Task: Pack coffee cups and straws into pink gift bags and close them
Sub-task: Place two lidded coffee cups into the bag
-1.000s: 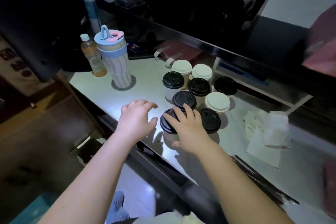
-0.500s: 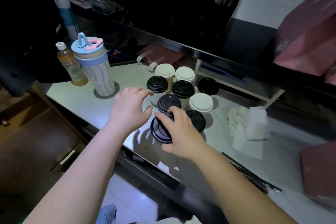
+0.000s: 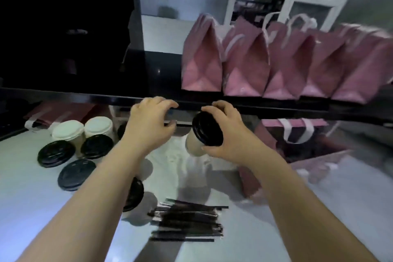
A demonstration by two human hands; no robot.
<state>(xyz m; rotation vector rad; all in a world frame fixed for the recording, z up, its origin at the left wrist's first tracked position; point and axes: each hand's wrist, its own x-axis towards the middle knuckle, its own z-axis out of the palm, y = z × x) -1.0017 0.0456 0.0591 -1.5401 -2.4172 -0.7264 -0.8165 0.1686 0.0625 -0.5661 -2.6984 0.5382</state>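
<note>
Pale grey counter [image 3: 32,176], dim light, view blurred toward the right. Black shelf [image 3: 106,98] across the middle; row of closed pink bags [image 3: 244,59] standing on it, white handles up. Window frames behind. Right hand [image 3: 225,134] raised over the counter, clamped around a black-lidded cup [image 3: 202,134], cup tilted with lid facing the camera, pale body below. Left hand [image 3: 148,125] empty, fingers loosely curled, half spread, just left of the cup, not touching it. On the counter at left: two white-lidded cups [image 3: 83,130] at the back, black-lidded ones [image 3: 74,161] in front, one more partly hidden under the left forearm. Bundle of black straws [image 3: 187,222] lying flat near the front edge. Open pink bag [image 3: 297,138] below the shelf at right; contents not discernible. Crumpled white paper [image 3: 180,159] beneath the held cup.
</note>
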